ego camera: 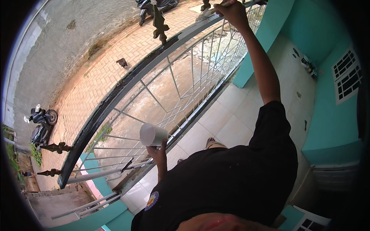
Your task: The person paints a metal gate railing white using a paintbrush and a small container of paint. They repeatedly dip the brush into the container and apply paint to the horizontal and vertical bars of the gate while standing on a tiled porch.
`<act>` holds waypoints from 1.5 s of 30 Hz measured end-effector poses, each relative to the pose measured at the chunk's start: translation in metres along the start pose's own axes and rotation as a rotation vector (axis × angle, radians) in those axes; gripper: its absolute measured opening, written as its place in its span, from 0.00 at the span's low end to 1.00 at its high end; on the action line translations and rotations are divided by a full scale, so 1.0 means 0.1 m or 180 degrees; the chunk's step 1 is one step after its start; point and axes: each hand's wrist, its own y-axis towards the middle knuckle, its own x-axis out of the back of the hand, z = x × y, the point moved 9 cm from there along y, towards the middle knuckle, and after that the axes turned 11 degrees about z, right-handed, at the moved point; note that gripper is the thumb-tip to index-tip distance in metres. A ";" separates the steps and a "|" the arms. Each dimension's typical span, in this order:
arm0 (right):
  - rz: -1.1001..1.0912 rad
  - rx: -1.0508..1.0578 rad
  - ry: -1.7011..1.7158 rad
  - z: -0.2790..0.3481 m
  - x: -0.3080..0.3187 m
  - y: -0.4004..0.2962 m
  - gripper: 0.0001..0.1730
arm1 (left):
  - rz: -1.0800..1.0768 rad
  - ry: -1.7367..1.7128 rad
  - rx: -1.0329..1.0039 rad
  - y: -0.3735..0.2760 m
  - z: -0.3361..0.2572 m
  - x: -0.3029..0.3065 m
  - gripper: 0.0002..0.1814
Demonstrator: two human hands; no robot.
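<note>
My right hand (234,15) grips a paintbrush (207,13) at the far end of a metal fence's top rail (186,31). The bristles appear to rest on the rail. Grey coats the rail's side and part of its upper face, while a long stretch nearer the left is dark and rough. My left hand (159,153) holds a pale cylindrical container (154,135) from below, beside the thin grey bars. I cannot make out its contents. Dark bronze-coloured spearhead finials (159,24) rise from the rail.
Beyond the fence run a paved lane (86,78) and a rough wall (69,49). A parked motorcycle (42,124) stands at left, another (154,7) at the top. A chicken (122,62) is on the paving. A teal pillar (257,55) adjoins the tiled floor (228,118).
</note>
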 end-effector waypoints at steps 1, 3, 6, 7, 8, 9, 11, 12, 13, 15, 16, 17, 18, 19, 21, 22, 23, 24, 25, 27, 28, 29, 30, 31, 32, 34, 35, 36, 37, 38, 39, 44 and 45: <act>0.0255 -0.0074 0.0552 0.09 -0.14 -0.06 0.17 | -0.0013 -0.0042 0.0040 -0.01 0.05 0.00 0.43; 0.0253 -0.0437 0.0726 -0.23 -0.31 -0.11 0.18 | 0.0072 -0.0041 -0.0042 0.01 0.05 -0.08 0.42; -0.0622 -0.0148 -0.0637 -0.92 0.32 0.05 0.16 | 0.0185 0.0062 -0.0069 0.03 0.09 -0.12 0.41; -0.0582 -0.0310 -0.1019 -1.13 0.55 0.08 0.15 | 0.0213 0.0095 -0.0068 0.05 0.11 -0.12 0.40; -0.0759 -0.0485 -0.0333 -1.24 0.62 0.04 0.15 | 0.0171 0.0092 -0.0043 0.05 0.10 -0.10 0.39; -0.0927 -0.0622 0.0387 -1.30 0.63 0.02 0.15 | 0.0089 0.0092 -0.0040 0.04 0.07 -0.07 0.37; -0.0476 -0.0459 0.1187 -0.80 0.35 -0.01 0.17 | -0.0089 0.0093 -0.0042 0.08 0.03 -0.08 0.35; -0.0095 -0.0528 0.1115 -0.59 0.14 -0.05 0.17 | -0.0163 0.0130 -0.0029 0.09 0.01 -0.08 0.35; 0.0269 -0.0607 0.1045 -0.49 -0.04 -0.05 0.18 | -0.0223 0.0182 -0.0020 0.12 -0.01 -0.09 0.36; 0.0291 -0.0507 0.0873 -0.75 -0.13 -0.03 0.20 | -0.0072 0.0226 -0.0133 0.25 -0.05 -0.22 0.37; 0.0078 -0.0664 0.0612 -0.99 0.02 -0.01 0.20 | -0.0004 0.0205 -0.0096 0.29 -0.01 -0.26 0.38; -0.0362 -0.0510 -0.0049 -1.24 0.33 0.05 0.19 | 0.0104 0.0149 -0.0072 0.36 0.01 -0.36 0.40; -0.0655 -0.0551 -0.0401 -1.61 0.62 0.06 0.18 | 0.0239 0.0307 -0.0098 0.44 -0.04 -0.49 0.40; -0.0918 -0.0567 -0.0695 -1.65 0.78 0.07 0.18 | 0.0209 0.0287 -0.0112 0.44 -0.05 -0.54 0.40; -0.0936 -0.0355 -0.0315 -1.64 0.80 -0.03 0.17 | 0.0141 0.0231 -0.0174 0.47 -0.07 -0.69 0.39; -0.0913 -0.0135 -0.0106 -1.53 0.74 -0.01 0.17 | 0.0124 0.0199 -0.0271 0.53 -0.09 -0.83 0.36; -0.0855 0.0067 0.0128 -1.41 0.63 -0.02 0.18 | 0.0085 0.0188 -0.0336 0.52 -0.10 -0.95 0.34; -0.0559 -0.0159 0.0590 -1.26 0.39 -0.05 0.18 | 0.0012 0.0213 -0.0371 0.45 -0.10 -1.01 0.31; -0.0276 -0.0392 0.1033 -1.16 0.24 -0.06 0.18 | 0.0057 0.0191 -0.0361 0.42 -0.09 -1.11 0.31; -0.0319 -0.0309 0.0394 -1.62 0.31 0.02 0.19 | 0.0261 0.0146 -0.0357 0.49 -0.12 -1.40 0.32; -0.0510 -0.0263 -0.0085 -1.97 0.45 0.06 0.20 | 0.0292 0.0056 -0.0352 0.51 -0.13 -1.55 0.30; -0.0651 -0.0726 -0.0099 -2.20 0.59 0.08 0.20 | 0.0346 0.0222 -0.0404 0.52 -0.18 -1.65 0.29; -0.1124 -0.0727 -0.0082 -2.37 0.80 -0.01 0.18 | 0.0431 0.0365 -0.0479 0.54 -0.25 -1.78 0.28; -0.1739 -0.0472 -0.0843 -2.35 1.04 -0.12 0.15 | 0.0515 0.0513 -0.0538 0.56 -0.31 -1.89 0.27; -0.1708 -0.0920 -0.0162 -2.70 1.16 -0.25 0.16 | 0.0502 0.0563 -0.0718 0.56 -0.40 -2.00 0.26; -0.2007 -0.1390 0.0972 -2.95 1.20 -0.73 0.18 | 0.0512 0.0597 -0.0646 0.55 -0.36 -2.10 0.26; -0.1996 -0.1513 0.0822 -3.11 1.23 -1.03 0.16 | 0.0536 0.0598 -0.0621 0.56 -0.35 -2.17 0.27; -0.2136 -0.1539 0.1293 -3.07 1.12 -1.38 0.16 | 0.0566 0.0571 -0.0570 0.56 -0.33 -2.21 0.27; -0.2136 -0.1710 0.1457 -3.13 1.05 -1.82 0.16 | 0.0633 0.0534 -0.0527 0.57 -0.31 -2.27 0.27; -0.2096 -0.2062 0.1577 -3.28 0.98 -2.35 0.15 | 0.0761 0.0495 -0.0488 0.60 -0.29 -2.35 0.28; -0.2202 -0.2336 0.1754 -3.32 0.88 -2.96 0.15 | 0.0925 0.0466 -0.0363 0.64 -0.22 -2.42 0.31; -0.3130 -0.4231 0.1994 -2.82 0.16 -6.30 0.20 | 0.1920 0.0038 -0.0080 0.88 -0.07 -3.11 0.36; -0.3449 -0.4554 0.1977 -2.54 0.04 -6.92 0.20 | 0.2084 -0.0082 -0.0038 0.88 -0.07 -3.27 0.35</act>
